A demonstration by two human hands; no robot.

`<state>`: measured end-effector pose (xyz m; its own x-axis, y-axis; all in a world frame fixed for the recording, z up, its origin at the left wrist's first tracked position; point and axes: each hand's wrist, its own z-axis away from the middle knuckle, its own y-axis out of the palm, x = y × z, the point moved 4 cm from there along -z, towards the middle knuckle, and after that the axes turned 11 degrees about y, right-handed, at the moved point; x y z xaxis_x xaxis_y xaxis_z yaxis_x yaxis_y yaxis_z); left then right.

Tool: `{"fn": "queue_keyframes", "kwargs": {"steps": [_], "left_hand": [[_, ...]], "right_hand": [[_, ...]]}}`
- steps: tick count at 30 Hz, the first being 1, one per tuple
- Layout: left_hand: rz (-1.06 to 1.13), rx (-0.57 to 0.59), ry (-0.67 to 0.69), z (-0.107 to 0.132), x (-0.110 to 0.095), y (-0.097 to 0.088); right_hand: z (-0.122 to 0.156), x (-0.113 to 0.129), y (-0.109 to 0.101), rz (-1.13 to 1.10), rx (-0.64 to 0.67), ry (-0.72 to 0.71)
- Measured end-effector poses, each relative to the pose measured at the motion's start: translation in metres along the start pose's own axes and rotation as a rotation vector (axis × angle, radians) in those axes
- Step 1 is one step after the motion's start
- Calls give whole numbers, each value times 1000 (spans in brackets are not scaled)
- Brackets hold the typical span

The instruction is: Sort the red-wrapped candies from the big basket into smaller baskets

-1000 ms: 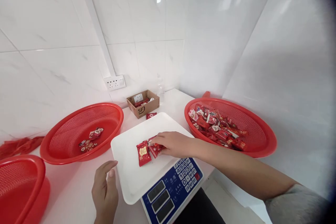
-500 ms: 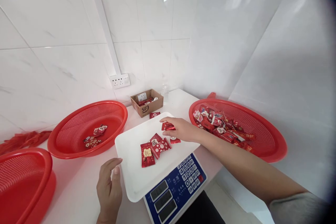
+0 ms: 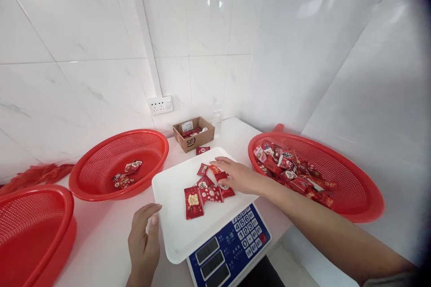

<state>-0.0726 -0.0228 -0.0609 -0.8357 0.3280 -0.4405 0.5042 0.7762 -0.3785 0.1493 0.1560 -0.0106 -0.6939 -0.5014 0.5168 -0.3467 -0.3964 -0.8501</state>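
Nearest, a digital scale [image 3: 232,244] under a white tray [image 3: 171,228] bearing several red candy packets [image 3: 202,199]. Right hand [image 3: 240,178] open, fingers spread, resting on packets near the tray's right edge, grasping nothing. Left hand [image 3: 144,244] open and relaxed, just beside the tray's left edge. Along the worktop, a red mesh basket [image 3: 357,197] heaped with packets at right; a second red mesh basket [image 3: 97,175] holding a few at left; a third red mesh basket [image 3: 33,228] at the near-left corner; in the far corner, a cardboard box [image 3: 193,140] with more packets.

Candy packets [image 3: 193,202] lie on a scale tray [image 3: 170,228] between two baskets [image 3: 79,184] [image 3: 370,199].
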Motion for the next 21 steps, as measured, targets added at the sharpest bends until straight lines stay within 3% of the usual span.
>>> {"fn": "queue_keyframes", "kwargs": {"steps": [7, 14, 21], "left_hand": [[5, -12, -7, 0, 0, 0], [20, -5, -8, 0, -1, -1], [31, -11, -2, -2, -4, -1]], "right_hand": [[16, 17, 8, 86, 75, -47], [37, 29, 23, 124, 247, -124], [33, 33, 24, 138, 222, -82]]}}
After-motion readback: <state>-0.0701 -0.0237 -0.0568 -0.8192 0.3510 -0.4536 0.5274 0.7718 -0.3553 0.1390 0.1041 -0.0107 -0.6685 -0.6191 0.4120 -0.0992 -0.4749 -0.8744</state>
